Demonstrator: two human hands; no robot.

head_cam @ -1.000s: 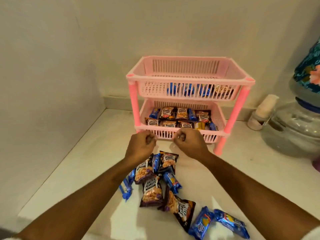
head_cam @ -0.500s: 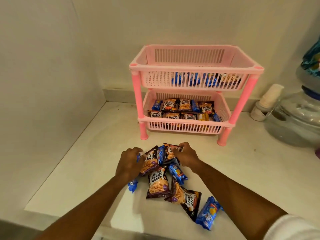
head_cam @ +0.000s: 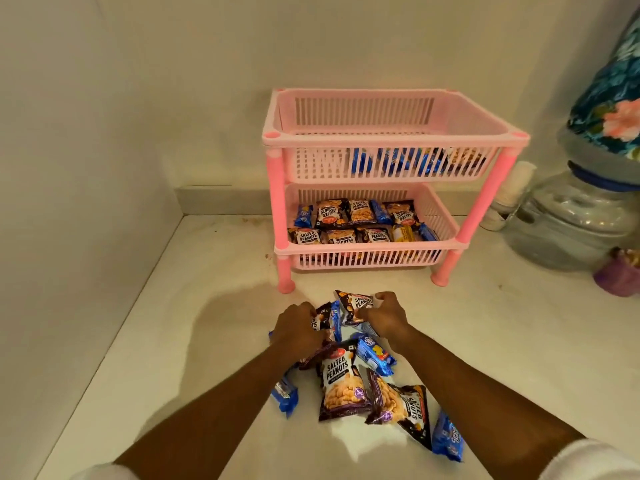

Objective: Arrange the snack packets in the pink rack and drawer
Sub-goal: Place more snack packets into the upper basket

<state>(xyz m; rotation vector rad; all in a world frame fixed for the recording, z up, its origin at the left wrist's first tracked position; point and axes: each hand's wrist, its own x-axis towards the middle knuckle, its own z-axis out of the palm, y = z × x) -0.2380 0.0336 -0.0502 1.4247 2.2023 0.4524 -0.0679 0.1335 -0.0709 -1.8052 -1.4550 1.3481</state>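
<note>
A two-tier pink rack (head_cam: 391, 140) stands against the back wall. Its lower tray (head_cam: 367, 259) holds rows of salted peanut packets and blue biscuit packets; more packets show through the upper tray's slats. In front of it lies a loose pile of packets (head_cam: 341, 382) on the white counter. My left hand (head_cam: 298, 329) is closed on a dark peanut packet (head_cam: 320, 318) at the pile's far left. My right hand (head_cam: 386, 315) grips another salted peanut packet (head_cam: 353, 303) at the pile's far edge.
A large clear water jar (head_cam: 571, 223) with a floral cloth cover stands at the right, with a small white bottle (head_cam: 509, 195) beside it and a purple object (head_cam: 620, 277) in front. A wall closes the left side. The counter's front edge runs below my arms.
Both hands came back from the rack's lower tray to the pile, and each closed on a peanut packet. The camera view shifted a little.
</note>
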